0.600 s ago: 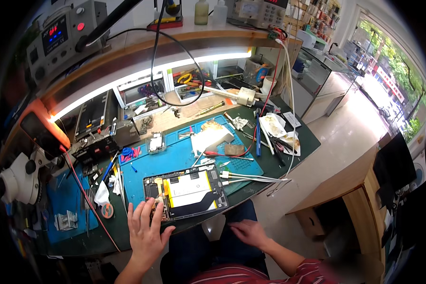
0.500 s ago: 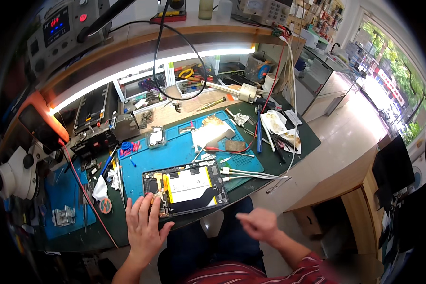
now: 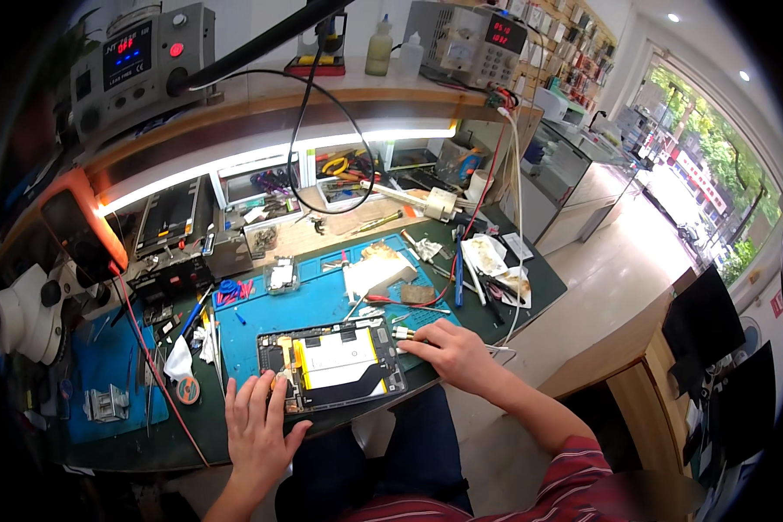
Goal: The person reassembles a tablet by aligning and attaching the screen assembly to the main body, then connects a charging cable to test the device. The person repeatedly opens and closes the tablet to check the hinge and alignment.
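Note:
An opened tablet (image 3: 335, 365), its battery and inner parts showing, lies at the front of the blue mat (image 3: 248, 326). My left hand (image 3: 257, 435) rests with fingers outstretched at the tablet's lower left corner, fingertips on its edge. At the tablet's right side, my right hand (image 3: 457, 357) has its fingers closed on white cable connectors (image 3: 402, 332); whether these are plugged into the tablet I cannot tell. Their white cables (image 3: 505, 351) trail right toward the bench edge. A red lead (image 3: 391, 298) crosses the mat behind the tablet, near a brown sponge-like block (image 3: 418, 293).
Tools and white papers (image 3: 487, 257) lie at the right, a microscope (image 3: 30, 317) and second blue mat (image 3: 104, 383) at the left. Behind are parts bins (image 3: 252, 183) under a light strip and a shelf (image 3: 261, 83) with instruments. Monitors (image 3: 700, 322) stand off to the right.
My right hand has risen from over my lap to the cable ends beside the tablet and closed on them. My left hand stays at the tablet's corner. The view has shifted slightly.

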The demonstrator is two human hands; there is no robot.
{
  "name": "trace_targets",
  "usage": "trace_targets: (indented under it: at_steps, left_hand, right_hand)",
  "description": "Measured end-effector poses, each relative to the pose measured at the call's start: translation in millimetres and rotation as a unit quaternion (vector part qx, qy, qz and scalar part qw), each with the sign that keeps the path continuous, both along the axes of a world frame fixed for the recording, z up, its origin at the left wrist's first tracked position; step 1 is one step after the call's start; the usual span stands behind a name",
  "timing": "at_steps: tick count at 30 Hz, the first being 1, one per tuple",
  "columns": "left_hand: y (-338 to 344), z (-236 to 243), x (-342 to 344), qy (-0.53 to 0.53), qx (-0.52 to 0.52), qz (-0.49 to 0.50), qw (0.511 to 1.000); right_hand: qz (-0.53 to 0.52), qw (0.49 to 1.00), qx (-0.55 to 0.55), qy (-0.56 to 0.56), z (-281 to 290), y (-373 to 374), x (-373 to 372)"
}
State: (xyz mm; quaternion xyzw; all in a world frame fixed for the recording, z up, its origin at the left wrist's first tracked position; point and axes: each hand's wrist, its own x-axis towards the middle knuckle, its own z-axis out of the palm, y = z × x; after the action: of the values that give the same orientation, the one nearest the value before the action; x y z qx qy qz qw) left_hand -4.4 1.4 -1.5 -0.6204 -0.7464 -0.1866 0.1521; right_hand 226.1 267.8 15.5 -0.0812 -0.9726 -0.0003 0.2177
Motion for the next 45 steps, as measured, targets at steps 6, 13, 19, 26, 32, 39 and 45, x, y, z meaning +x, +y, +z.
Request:
trace_targets:
  at_steps: [6, 13, 19, 26, 32, 39, 45]
  left_hand:
    - [0.7, 2.5, 1.5, -0.012, -0.001, -0.004, 1.0]
    - [-1.0, 4.7, 2.0, -0.013, 0.007, -0.003, 1.0]
    - [3.9, 5.2, 1.0, -0.026, -0.004, 0.002, 1.0]
    - [1.1, -1.9, 0.8, -0.085, 0.015, 0.006, 0.996]
    - [2.1, -3.7, -0.5, -0.091, 0.025, -0.007, 0.996]
    - [1.9, -6.6, -1.1, -0.115, 0.026, -0.011, 0.993]
    - [1.6, -1.9, 1.6, -0.072, 0.01, 0.048, 0.996]
  right_hand:
    - [-0.01, 1.0, 0.003, -0.006, -3.3, -1.2, 2.0]
    - [-0.043, 0.999, -0.011, 0.005, -0.8, -3.5, 3.1]
    - [-0.05, 0.992, -0.095, 0.06, -3.7, 2.5, 4.5]
    - [-0.037, 0.992, -0.101, 0.066, -3.6, -1.9, 5.0]
    - [-0.03, 0.992, -0.107, 0.062, -2.2, -1.7, 3.4]
    - [-0.037, 0.992, -0.1, 0.068, -4.9, -1.1, 3.1]
    - [-0.023, 0.992, -0.107, 0.062, -4.6, -0.8, 3.7]
